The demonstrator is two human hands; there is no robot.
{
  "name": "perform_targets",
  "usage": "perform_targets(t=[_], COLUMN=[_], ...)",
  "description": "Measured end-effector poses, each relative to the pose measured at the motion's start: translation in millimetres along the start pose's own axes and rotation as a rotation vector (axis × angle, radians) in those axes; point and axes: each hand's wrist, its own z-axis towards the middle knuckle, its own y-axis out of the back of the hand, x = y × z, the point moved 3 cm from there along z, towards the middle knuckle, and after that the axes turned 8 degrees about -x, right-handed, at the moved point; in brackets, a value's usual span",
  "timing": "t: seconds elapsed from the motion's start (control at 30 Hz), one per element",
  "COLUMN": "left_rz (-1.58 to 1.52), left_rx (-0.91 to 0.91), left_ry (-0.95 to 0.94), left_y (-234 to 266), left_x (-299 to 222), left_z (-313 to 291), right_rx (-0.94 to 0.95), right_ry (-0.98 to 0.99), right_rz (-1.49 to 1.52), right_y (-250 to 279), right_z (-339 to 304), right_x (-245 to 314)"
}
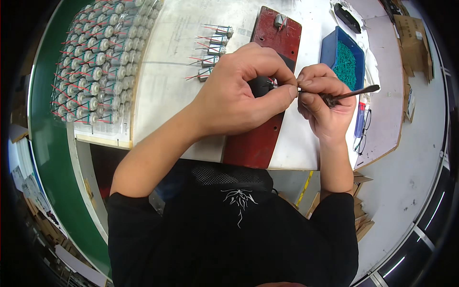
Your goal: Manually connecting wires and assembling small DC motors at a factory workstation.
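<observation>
A screwdriver (357, 93) is held in the right grip (331, 117), just beside the left grip (235, 93). Wired parts (100, 59) are packed at 10 o'clock; a blue bin (330, 50) is set at 2.

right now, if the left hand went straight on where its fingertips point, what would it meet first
Most likely the right hand: its fingertips are close beside the left hand, though depth there is unclear.

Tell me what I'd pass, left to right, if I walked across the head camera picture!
Wired parts in rows → your left hand → your right hand → glasses → cardboard box.
</observation>
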Motion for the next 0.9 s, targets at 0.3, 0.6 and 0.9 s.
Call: perform_targets(t=[0.3,0.6,0.9], left_rz=[-0.043,0.224,0.397], left_rx=[-0.060,0.040,0.059], left_ry=[0.019,-0.081,-0.019], left_y=[-3.0,-0.5,-0.8], left_x=[0.6,2.4,20.9], left_z=[-1.1,1.1,0.2], right_rx=[-0.042,-0.062,0.036], right_ry=[0.036,0.072,-0.464], right_rz=[0.114,0.026,-0.365], right_y=[1.3,2.7,18.3], right_z=[-1.8,1.6,9.8], right_x=[-1.3,-0.7,-5.9])
